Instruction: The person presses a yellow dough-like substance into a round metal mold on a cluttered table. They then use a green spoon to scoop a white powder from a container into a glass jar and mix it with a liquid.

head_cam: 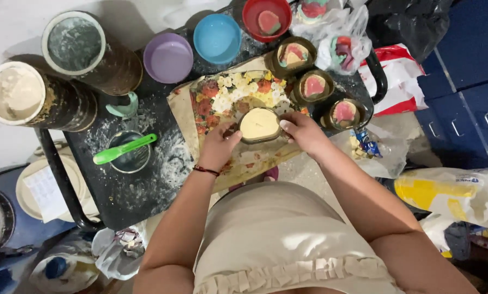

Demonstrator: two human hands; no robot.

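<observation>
Head camera looking down shows us our left hand (217,146) and right hand (304,132) gripping opposite sides of a small round dark-rimmed mould filled with pale cream dough (259,124), resting on a floral-patterned cloth (227,92) atop a flour-dusted black tray (140,185), near three similar moulds holding pink-and-yellow dough (314,85).

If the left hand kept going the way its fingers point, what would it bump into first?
The left hand points up-right at the cream-filled mould, which its fingers already touch. So it would likely meet that first, with the flowered cloth beyond.
</observation>
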